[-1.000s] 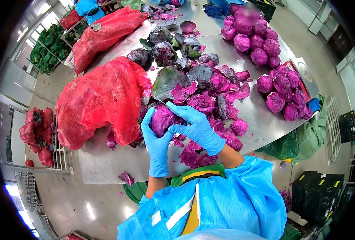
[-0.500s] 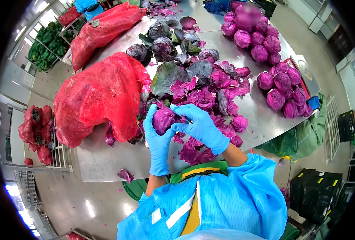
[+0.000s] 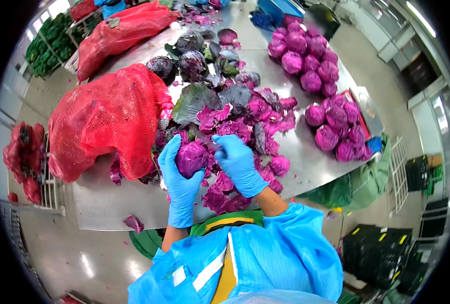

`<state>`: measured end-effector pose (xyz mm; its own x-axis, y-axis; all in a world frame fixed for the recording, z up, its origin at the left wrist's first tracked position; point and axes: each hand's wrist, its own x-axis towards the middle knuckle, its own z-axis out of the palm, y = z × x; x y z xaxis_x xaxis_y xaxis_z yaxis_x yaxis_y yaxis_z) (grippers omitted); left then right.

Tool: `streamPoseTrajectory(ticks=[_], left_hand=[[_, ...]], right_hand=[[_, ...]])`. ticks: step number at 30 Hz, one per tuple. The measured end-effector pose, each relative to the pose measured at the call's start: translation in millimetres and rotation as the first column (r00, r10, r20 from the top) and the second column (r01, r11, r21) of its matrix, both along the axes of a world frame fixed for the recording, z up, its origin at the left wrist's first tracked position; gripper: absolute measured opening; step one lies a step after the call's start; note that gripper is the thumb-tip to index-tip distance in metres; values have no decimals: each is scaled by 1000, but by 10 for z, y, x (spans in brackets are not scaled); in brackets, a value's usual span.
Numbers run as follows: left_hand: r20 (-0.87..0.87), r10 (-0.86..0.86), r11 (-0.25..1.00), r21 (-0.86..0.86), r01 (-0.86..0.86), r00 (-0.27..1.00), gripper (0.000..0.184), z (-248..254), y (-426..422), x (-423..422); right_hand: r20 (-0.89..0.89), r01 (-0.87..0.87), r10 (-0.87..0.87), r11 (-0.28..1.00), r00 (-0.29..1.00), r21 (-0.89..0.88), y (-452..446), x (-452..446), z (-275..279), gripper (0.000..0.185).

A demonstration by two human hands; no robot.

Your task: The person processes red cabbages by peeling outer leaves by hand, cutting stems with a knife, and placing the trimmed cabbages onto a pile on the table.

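In the head view, the left hand (image 3: 181, 186) grips a purple cabbage (image 3: 191, 159) over the near side of the table (image 3: 100, 207), right of a red mesh bag (image 3: 108, 121). The right hand (image 3: 239, 166) curls just right of it, near loose leaves (image 3: 224, 198); its grip cannot be told.

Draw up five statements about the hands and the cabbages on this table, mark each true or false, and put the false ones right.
1. The left hand holds a purple cabbage. True.
2. The right hand rests on a red mesh bag. False: it is just right of the held cabbage.
3. Both hands are bare. False: they wear blue gloves.
4. A large red mesh bag lies on the table, left of the held cabbage. True.
5. Loose purple leaves lie on the table. True.
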<state>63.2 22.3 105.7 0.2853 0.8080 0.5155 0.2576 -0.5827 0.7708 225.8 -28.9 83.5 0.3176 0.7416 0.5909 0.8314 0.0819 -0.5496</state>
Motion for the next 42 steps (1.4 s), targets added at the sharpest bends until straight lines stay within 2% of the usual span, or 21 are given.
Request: streamPoseTrajectory(ticks=[3,5,7,10,11,12,14,15,17,18,22,25,27,30,33,34,35,36,37,39,42], left_hand=[[251,-14,975,-213,70,968,86,9,7,-38],[359,-29,953,-273,134,933,83,-53,62,-70],[403,-37,927,-328,182,915,83,-20,74,-57],[414,-39,906,-368,207,909,86,41,32,-22],[424,-40,905,-369,213,905,86,46,18,0],[458,6,886,-415,207,889,86,124,-22,33],[300,29,931,-356,83,953,85,6,25,-13],[219,50,948,-318,22,974,85,-32,44,-25],[262,63,947,-321,26,963,84,-50,24,-15],[276,59,945,-325,35,959,84,-37,10,-13],[286,53,929,-366,58,957,84,-80,21,3],[312,-9,849,-500,172,950,84,-29,46,-85],[317,-45,824,-525,215,947,84,-73,72,-107],[320,-84,771,-579,266,944,84,-96,82,-117],[386,-43,630,-706,325,921,83,33,41,-79],[423,-26,595,-722,354,906,83,40,38,-59],[457,-7,560,-735,382,889,83,45,32,-39],[487,13,524,-747,410,873,83,46,27,-24],[480,14,553,-735,393,877,82,17,24,-10],[465,18,607,-708,360,885,82,-62,27,22],[485,-12,560,-721,407,874,83,-36,57,12]], right_hand=[[-29,220,-219,974,975,51,1,359,-21,50],[-239,45,-33,998,970,46,-57,363,145,55],[-453,-288,262,958,852,11,-60,249,335,43],[-355,-419,447,895,821,155,89,-69,504,46],[-244,-465,489,872,837,152,133,-119,463,51],[-200,-408,428,903,882,135,111,-210,433,54],[-58,-268,273,961,960,72,33,-340,394,63],[-51,-250,253,967,966,56,11,-364,376,64],[-38,-209,210,978,977,23,-21,-398,303,67],[-35,-221,224,972,974,74,11,-400,270,68],[-28,-228,231,970,973,85,-4,-319,318,49],[-9,-422,425,900,905,109,104,-114,271,43],[1,-518,519,853,855,-55,147,25,273,26],[-166,-647,632,761,757,-48,176,151,364,18],[-379,-633,569,772,730,-61,152,174,361,18],[-289,-581,549,813,784,-31,152,141,319,18],[-112,-541,545,839,831,61,170,97,225,17],[-21,-494,495,869,869,25,131,51,257,19],[70,-440,439,898,896,-6,90,13,288,23],[69,-397,394,917,916,40,79,-3,239,28],[77,-352,346,931,935,95,90,-28,170,35]])
